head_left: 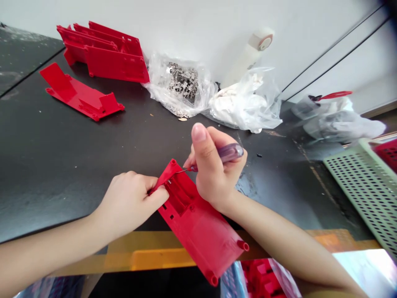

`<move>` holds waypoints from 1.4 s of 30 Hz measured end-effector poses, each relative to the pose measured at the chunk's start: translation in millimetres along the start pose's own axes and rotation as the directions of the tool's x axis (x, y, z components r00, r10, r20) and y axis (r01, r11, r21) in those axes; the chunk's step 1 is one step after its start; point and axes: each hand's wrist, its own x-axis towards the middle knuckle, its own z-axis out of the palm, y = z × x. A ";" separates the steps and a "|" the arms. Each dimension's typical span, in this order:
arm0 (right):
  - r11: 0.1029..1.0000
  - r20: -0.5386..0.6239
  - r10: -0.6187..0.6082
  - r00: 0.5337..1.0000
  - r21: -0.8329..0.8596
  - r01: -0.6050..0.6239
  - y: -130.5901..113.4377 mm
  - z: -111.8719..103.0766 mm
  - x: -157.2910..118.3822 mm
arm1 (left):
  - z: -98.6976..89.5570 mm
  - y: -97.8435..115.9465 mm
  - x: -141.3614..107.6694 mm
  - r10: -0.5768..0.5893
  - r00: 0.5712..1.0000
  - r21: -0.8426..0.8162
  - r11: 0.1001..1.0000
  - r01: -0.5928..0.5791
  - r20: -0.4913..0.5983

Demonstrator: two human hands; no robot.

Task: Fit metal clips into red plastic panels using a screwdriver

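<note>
A long red plastic housing (211, 236) with corner posts lies slantwise over the table's near edge, its recessed compartment facing up. My left hand (133, 198) is closed on its left edge, thumb beside the compartment. Small metal pieces (169, 181) show inside that compartment, partly hidden. In my right fist, thumb up, is a screwdriver (229, 153) with a purple translucent handle. Its thin metal shaft reaches into the compartment's upper end; whether the tip touches a metal piece I cannot tell.
Several red housings (114, 62) stand at the back left, with another red part (80, 97) before them. A bag of metal clips (182, 82) and a bag of white material (245, 101) sit by the wall. A green basket (356, 178) is at right; red parts (263, 277) lie below the edge.
</note>
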 end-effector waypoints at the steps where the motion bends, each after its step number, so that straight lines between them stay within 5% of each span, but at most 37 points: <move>1: 1.000 0.000 -0.001 1.000 0.008 0.001 1.2 -0.1 -0.6 | 0.3 -0.3 0.1 0.000 1.000 0.002 1.000 0.000 0.000; 30: 0.995 0.031 -0.095 0.995 -0.021 0.096 -7.1 0.2 -4.5 | -1.0 0.2 -1.7 0.005 1.000 -0.035 0.999 -0.005 -0.005; 42: 0.992 0.045 0.015 0.999 0.125 -0.020 0.9 1.5 1.8 | -3.6 2.2 -2.0 0.001 1.000 -0.010 1.000 0.000 0.014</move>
